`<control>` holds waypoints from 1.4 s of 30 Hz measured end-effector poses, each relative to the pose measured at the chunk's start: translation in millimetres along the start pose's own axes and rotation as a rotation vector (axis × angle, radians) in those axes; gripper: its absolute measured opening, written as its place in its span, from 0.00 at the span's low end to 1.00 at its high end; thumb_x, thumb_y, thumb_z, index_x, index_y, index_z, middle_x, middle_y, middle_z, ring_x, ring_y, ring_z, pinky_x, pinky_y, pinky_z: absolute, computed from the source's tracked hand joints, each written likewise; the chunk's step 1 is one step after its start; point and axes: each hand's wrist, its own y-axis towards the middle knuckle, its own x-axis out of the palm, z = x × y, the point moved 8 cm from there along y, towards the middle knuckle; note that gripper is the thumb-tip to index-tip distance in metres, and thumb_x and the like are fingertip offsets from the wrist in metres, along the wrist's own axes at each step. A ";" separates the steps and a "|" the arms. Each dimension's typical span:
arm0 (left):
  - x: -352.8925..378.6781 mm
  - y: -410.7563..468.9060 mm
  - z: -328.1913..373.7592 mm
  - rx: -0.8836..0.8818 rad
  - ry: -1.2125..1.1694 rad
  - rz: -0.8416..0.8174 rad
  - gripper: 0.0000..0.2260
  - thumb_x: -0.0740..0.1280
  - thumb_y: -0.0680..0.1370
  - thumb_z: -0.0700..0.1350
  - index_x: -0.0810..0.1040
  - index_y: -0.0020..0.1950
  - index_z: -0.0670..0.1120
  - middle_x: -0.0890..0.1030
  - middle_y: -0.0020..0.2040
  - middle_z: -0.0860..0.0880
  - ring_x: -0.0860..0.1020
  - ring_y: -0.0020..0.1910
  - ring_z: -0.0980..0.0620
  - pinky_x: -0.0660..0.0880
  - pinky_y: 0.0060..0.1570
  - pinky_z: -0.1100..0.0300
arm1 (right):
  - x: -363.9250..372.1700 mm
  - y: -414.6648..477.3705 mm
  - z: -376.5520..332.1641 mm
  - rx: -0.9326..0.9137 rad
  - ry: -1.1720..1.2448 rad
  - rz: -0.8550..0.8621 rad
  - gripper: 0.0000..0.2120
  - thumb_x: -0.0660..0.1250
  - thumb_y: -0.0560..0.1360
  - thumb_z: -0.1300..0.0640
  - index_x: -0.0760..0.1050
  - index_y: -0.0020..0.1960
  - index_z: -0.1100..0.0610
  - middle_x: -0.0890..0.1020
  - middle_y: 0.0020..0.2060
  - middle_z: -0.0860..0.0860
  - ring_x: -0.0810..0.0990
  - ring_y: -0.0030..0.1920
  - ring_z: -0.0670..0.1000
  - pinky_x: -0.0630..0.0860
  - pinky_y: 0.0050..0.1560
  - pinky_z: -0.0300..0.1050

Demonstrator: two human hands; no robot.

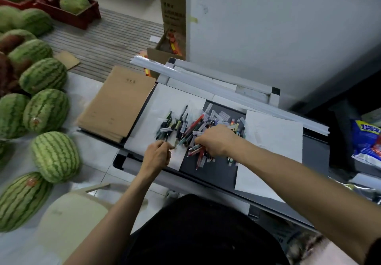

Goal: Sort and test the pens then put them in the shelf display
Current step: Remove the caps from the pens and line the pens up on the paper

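hands at the near edge of the counter [208, 170], watched from my remote seat: the left hand [157, 156] pinches a slim dark pen [166, 141] by its end over the white sheet [165, 104]. the right hand [216, 141] lies knuckles-up on the pile of pens [185, 124], fingers curled down into it, and i cannot tell whether it grips any. the pile straddles the sheet and the bare dark counter, with red pens [195, 153] fanned out under the right wrist and white tags mixed through. nothing looks sorted yet by my reading, and no shelf display is in view.

my worry starts closest. a few pens lie near the front lip, and a sweep of the right forearm could roll them off to the floor. raking through the heap may also pull caps loose or mix tested pens with untested ones. the sheet could slide under a dragging hand and carry pens with it.

farther left, a stack of brown notebooks [117, 104] sits just beside the sheet. beyond it, watermelons [55, 155] crowd the floor, where a dropped pen could be lost.
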 end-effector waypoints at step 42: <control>114.9 8.7 53.5 0.209 0.673 -0.046 0.25 0.75 0.77 0.53 0.62 0.33 0.46 0.67 0.28 0.50 0.64 0.24 0.51 0.59 0.24 0.59 | 96.4 -116.5 57.4 0.925 1.892 0.524 0.16 0.60 0.86 0.54 0.77 0.46 0.64 0.81 0.32 0.58 0.82 0.31 0.55 0.80 0.30 0.44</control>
